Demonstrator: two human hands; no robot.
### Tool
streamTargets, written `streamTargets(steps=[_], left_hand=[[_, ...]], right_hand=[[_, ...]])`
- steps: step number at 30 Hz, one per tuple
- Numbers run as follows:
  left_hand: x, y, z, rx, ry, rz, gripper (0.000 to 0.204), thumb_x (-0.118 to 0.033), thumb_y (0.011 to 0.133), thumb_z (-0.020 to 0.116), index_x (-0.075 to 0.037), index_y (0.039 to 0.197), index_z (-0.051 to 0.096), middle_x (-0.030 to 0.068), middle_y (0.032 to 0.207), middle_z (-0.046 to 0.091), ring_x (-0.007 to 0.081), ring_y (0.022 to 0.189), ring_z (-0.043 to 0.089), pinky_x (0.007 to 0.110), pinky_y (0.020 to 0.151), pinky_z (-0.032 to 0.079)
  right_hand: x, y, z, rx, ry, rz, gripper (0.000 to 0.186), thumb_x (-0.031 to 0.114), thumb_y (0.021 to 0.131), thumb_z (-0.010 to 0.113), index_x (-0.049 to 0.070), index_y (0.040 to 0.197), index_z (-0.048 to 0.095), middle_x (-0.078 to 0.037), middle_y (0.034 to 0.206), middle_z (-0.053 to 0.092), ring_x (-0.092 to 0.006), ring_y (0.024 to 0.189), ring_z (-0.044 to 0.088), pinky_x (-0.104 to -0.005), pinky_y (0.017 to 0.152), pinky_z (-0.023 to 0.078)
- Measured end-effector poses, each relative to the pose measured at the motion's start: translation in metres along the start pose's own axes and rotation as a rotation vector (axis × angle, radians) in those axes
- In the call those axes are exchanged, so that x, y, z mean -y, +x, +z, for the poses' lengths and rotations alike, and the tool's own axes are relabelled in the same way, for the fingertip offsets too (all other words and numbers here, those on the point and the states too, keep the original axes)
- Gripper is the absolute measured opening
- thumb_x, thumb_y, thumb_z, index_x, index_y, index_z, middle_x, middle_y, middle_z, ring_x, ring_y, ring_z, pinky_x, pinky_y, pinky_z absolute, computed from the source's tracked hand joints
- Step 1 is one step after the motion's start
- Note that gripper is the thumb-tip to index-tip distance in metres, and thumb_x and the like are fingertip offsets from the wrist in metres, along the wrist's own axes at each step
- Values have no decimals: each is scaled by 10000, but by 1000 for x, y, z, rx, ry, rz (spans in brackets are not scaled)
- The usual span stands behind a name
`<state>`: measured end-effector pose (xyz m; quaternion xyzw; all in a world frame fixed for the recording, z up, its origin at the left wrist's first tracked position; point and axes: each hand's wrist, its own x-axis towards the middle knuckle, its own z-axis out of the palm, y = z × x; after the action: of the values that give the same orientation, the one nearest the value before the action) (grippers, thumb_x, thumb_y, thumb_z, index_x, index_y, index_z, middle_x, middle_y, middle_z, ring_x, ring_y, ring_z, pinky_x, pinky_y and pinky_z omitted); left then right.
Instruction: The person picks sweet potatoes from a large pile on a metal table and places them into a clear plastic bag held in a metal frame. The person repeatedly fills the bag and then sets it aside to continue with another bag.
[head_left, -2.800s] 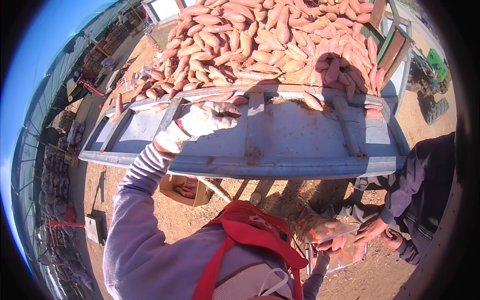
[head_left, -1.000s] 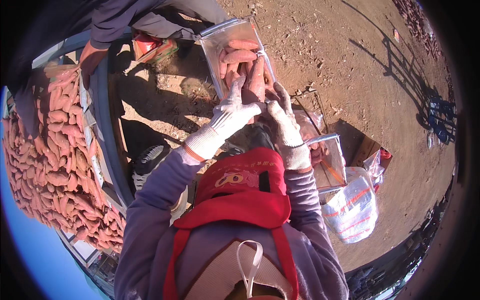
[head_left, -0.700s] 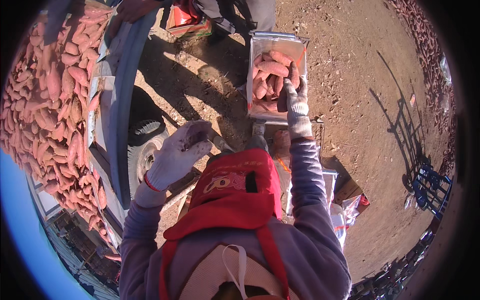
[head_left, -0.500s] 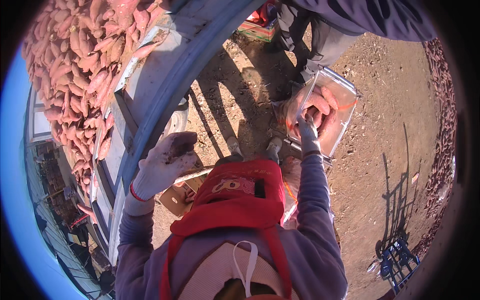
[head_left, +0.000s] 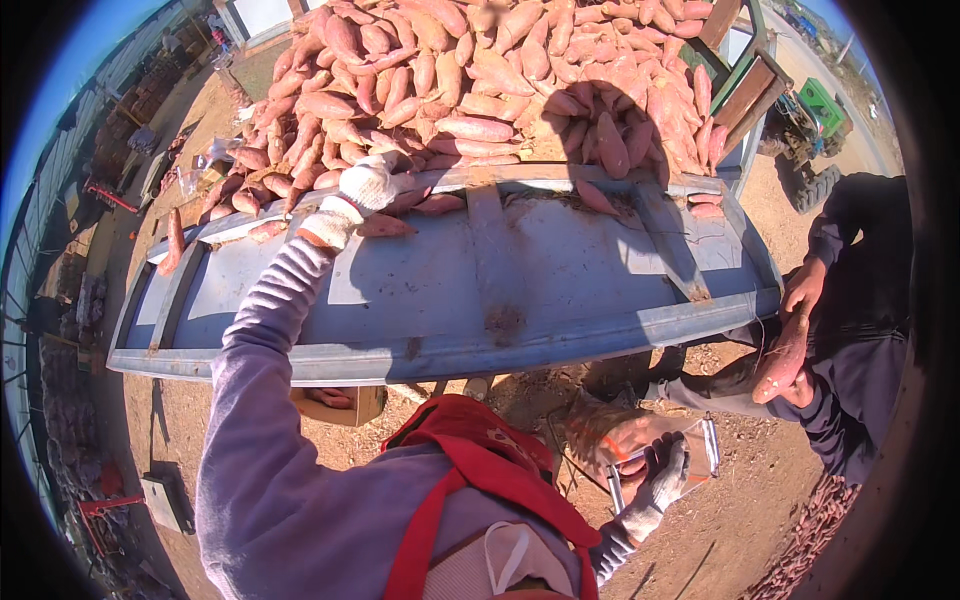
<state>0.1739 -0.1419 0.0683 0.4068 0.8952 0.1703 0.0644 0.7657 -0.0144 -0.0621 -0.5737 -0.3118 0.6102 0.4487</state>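
My left hand [head_left: 368, 187], in a white knitted glove, reaches over the near edge of the pile of sweet potatoes [head_left: 440, 75]. It touches the pile beside a loose sweet potato [head_left: 385, 226]; its fingertips are hidden, so a grip cannot be made out. Low on the right, my right hand [head_left: 664, 480], gloved with a darkened palm, is at a clear plastic bag [head_left: 598, 428] set in a metal frame [head_left: 712, 447]. Its fingers are apart and nothing shows in them. Sweet potatoes [head_left: 630, 468] lie inside the bag.
A metal side panel [head_left: 430, 290] lies between me and the pile. At right, a co-worker's hand [head_left: 803, 285] holds a large sweet potato [head_left: 783, 360]. A cardboard box [head_left: 345, 405] stands below the panel. A green vehicle [head_left: 822, 108] is at far right.
The view has swung toward the pile. My left hand has gone from near my body to the pile's edge. My right hand has drawn back from deep inside the bag to its opening.
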Motion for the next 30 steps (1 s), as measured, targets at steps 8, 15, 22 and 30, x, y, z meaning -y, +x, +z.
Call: streamTargets(steps=[8, 15, 22, 30], left_hand=[[-31, 185, 78, 116, 353, 178, 737, -457, 798, 731, -124, 1401, 469, 172, 1409, 494, 353, 1313, 463, 472, 1072, 388], [-49, 181, 89, 203, 300, 105, 881, -643, 783, 640, 34, 1329, 497, 301, 1257, 576, 398, 1172, 573, 432, 949, 467], [-198, -17, 103, 630, -667, 174, 546, -337, 970, 568, 24, 1372, 491, 109, 1236, 604, 161, 1075, 595, 262, 939, 456], [-335, -156, 106, 1243, -346, 699, 439, -63, 828, 718, -7, 1239, 573, 80, 1212, 599, 156, 1155, 570, 276, 975, 455]], right_hand=[[0, -61, 88, 227, -135, -176, 226, 140, 950, 609, -10, 1114, 648, -80, 1011, 683, -178, 887, 652, -301, 792, 540], [-20, -100, 51, -44, 156, 57, 332, 223, 923, 650, 12, 1175, 605, -112, 975, 688, -205, 842, 672, -330, 765, 557], [-32, -89, 70, 394, 483, 44, 693, 254, 935, 644, 92, 1498, 275, -117, 1378, 470, -238, 1254, 483, -384, 1033, 421], [-70, -50, 3, -6, 989, 177, 438, 257, 893, 665, 117, 1266, 482, -92, 1057, 606, -238, 958, 617, -404, 872, 524]])
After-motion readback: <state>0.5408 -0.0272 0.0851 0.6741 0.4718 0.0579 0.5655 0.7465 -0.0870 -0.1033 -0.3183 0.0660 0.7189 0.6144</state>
